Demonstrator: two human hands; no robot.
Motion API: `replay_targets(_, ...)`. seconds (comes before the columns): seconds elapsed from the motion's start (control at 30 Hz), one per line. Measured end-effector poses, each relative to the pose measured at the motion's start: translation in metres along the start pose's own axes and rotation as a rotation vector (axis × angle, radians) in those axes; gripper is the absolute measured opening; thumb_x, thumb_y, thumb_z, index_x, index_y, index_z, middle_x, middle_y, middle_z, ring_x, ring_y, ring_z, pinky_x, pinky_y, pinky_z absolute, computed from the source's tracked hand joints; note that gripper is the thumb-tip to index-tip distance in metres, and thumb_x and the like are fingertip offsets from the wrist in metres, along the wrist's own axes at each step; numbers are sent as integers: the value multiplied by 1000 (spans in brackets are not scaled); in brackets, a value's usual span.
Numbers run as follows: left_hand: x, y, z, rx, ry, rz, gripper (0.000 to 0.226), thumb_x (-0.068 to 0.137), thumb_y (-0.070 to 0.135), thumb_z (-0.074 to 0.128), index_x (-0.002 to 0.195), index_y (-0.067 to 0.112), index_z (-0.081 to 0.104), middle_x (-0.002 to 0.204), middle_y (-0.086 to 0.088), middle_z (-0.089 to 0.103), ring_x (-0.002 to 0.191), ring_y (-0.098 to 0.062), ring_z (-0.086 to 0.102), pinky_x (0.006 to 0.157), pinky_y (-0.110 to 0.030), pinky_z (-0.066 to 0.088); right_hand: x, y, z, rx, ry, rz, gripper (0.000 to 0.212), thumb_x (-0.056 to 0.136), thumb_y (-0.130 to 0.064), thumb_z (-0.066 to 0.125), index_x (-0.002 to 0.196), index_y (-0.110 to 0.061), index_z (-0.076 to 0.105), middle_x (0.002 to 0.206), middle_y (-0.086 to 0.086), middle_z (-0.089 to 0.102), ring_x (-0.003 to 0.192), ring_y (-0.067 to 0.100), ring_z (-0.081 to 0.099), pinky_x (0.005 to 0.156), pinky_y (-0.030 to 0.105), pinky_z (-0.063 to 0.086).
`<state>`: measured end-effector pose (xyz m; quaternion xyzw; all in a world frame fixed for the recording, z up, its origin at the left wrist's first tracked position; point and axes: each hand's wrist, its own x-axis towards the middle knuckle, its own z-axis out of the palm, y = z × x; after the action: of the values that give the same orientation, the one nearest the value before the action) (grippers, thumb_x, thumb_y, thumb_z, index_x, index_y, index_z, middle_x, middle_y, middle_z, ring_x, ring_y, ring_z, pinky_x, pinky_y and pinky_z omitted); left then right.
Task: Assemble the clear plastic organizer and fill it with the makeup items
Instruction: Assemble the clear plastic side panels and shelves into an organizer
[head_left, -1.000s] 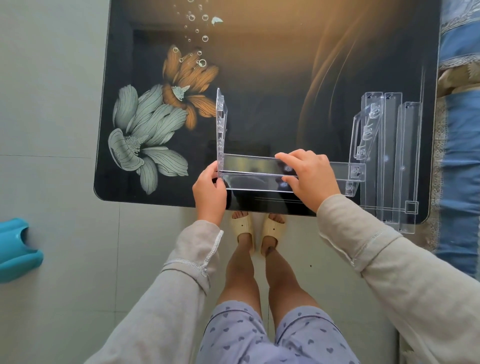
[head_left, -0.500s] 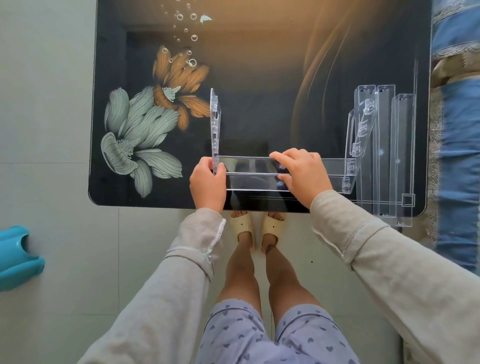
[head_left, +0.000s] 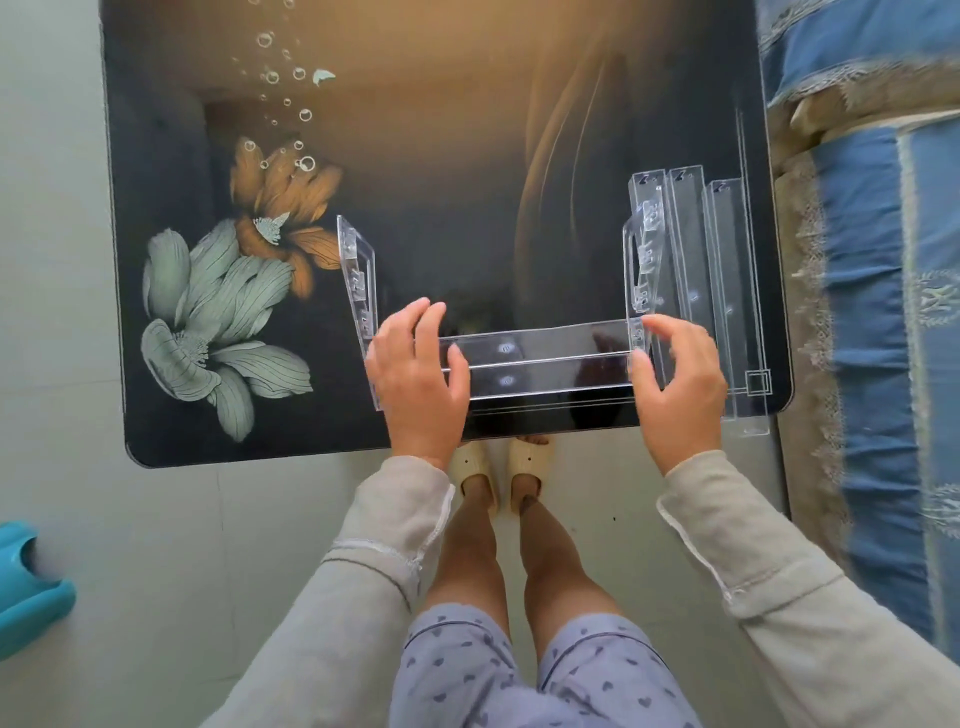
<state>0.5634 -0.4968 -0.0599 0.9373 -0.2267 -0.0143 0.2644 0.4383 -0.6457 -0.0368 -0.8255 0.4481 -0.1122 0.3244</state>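
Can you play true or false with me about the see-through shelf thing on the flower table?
1. Both hands are at the ends of the clear shelf piece. True: the left hand is at its left end, the right hand at its right end.
2. Makeup already sits on the shelf. False: no makeup is in view.
3. A clear side panel stands at the left end. True.
4. The spare clear strips lie on the floor. False: they lie on the table, at its right side.
5. The table is plain white. False: it is dark with painted flowers.
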Motion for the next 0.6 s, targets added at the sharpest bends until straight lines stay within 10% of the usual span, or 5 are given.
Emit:
replay_targets(0.3, 14, 75, 65, 82, -616, 397, 55, 89, 37, 52, 140, 20, 38, 140, -2, 46, 130, -23, 39, 107, -38, 28, 21, 26, 4, -32, -203, 333, 32, 87, -6, 55, 119, -7, 58, 110, 13, 65, 91, 23, 58, 91, 30, 44)
replay_targets(0.6, 9, 79, 88, 76, -608, 375, 42, 90, 28, 54, 132, 25, 46, 126, 1, 60, 115, -23, 52, 107, -36, 24, 24, 32, 9, -166, -166, 277, 23, 91, -11, 53, 107, -6, 68, 101, 17, 66, 93, 32, 62, 85, 38, 50)
